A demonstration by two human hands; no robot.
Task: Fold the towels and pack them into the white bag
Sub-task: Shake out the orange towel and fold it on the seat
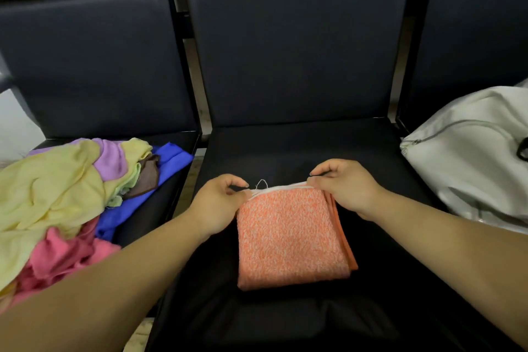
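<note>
Head view: unfolded towels (57, 194) lie heaped well left of the left hand (220, 203), which pinches one far corner of a folded orange towel (288, 237); the right hand (345, 186) pinches the other; hem facing away, long axis seemingly front-to-back; the white bag (471, 157) waits further right; most folding apparently remains.
</note>
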